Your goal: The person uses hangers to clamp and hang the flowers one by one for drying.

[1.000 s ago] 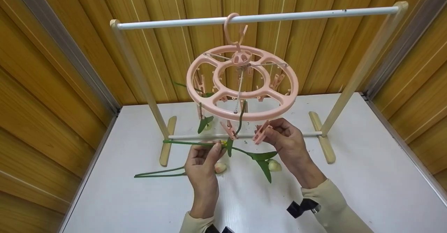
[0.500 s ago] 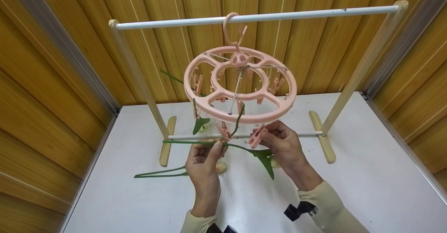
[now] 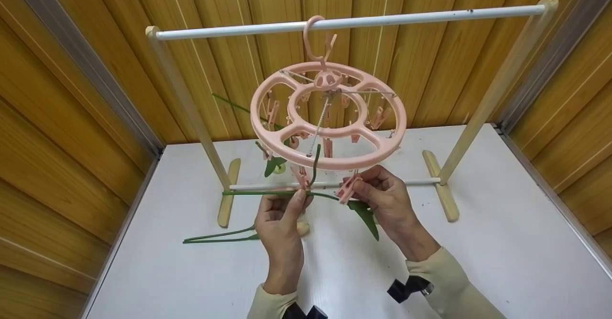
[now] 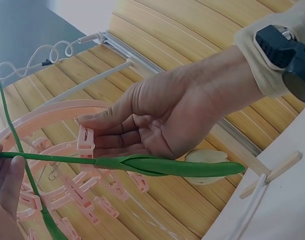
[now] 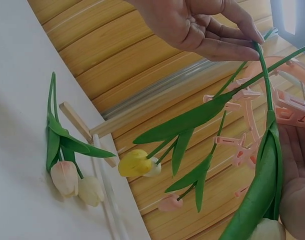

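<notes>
My left hand [image 3: 282, 223] pinches the green stem [image 3: 260, 193] of an artificial tulip between thumb and fingers, the stem lying nearly level. My right hand [image 3: 392, 202] pinches a pink clothespin [image 3: 349, 188] on the front of a round pink clip hanger [image 3: 356, 162]. In the left wrist view, the stem [image 4: 67, 159] overlaps the lower end of this clothespin [image 4: 85, 140]. The held tulip's leaf [image 3: 364, 218] droops below my right hand; its pale bloom [image 4: 205, 167] shows behind the leaf in that wrist view. To the left, another clothespin [image 3: 301, 178] grips a yellow tulip [image 5: 135, 163].
The hanger hooks over the white bar [image 3: 406, 19] of a wood-legged rack. More tulips hang at its left, a pink one [image 5: 171, 202] among them. Two loose tulips [image 5: 65, 177] lie on the white table [image 3: 162, 280], partly behind my left hand. Wood-panel walls [image 3: 62, 166] surround it.
My right hand has drawn the clothespin left and slightly down to the stem, and the hanger has turned a little. The held tulip's bloom is now mostly behind my right hand in the head view.
</notes>
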### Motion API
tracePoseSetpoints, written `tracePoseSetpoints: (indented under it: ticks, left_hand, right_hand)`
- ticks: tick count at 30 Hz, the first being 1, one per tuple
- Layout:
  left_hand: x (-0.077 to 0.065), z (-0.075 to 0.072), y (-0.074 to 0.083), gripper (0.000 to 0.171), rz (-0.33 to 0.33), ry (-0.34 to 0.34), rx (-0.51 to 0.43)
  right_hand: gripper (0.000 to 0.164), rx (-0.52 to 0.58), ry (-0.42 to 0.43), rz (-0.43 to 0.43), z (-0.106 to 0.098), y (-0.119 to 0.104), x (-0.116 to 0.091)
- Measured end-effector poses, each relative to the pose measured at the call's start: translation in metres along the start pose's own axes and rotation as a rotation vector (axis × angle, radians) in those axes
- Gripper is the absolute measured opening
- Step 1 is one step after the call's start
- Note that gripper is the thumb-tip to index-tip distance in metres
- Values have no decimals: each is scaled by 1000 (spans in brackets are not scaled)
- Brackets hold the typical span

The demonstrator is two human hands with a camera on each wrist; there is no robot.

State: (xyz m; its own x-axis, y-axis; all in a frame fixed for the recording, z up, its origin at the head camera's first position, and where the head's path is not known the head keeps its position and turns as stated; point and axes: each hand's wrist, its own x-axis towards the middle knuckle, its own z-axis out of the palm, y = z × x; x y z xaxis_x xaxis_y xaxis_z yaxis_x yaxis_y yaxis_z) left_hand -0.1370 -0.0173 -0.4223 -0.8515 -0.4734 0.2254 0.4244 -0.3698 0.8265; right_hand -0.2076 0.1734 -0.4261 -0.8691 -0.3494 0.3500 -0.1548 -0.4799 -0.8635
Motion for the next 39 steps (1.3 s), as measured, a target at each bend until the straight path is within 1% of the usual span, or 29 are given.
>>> tracePoseSetpoints:
  ticks: [9, 15, 22, 26, 32, 36, 39]
  left_hand:
    - [0, 0, 1, 38, 8, -9, -23]
    - [1, 1, 3, 39, 0, -6, -43]
    - [2, 1, 3, 30, 11, -26, -55]
    - [1, 0, 2, 32, 12, -30, -50]
    - [1, 0, 3, 32, 4, -31, -56]
    - [1, -1, 2, 32, 5, -35, -53]
    - [2, -2, 2, 31, 7, -32, -53]
  right_hand:
    - [9, -5, -1, -7, 2, 2, 1]
    - [10, -6, 12, 11, 4, 1, 0]
    - [11, 12, 26, 25, 4, 1, 0]
    - [13, 7, 19, 28, 4, 1, 0]
    - [21, -7, 41, 65, 6, 0, -1]
    - [22, -18, 60, 90, 7, 0, -1]
    - [23, -24, 59, 99, 8, 0, -2]
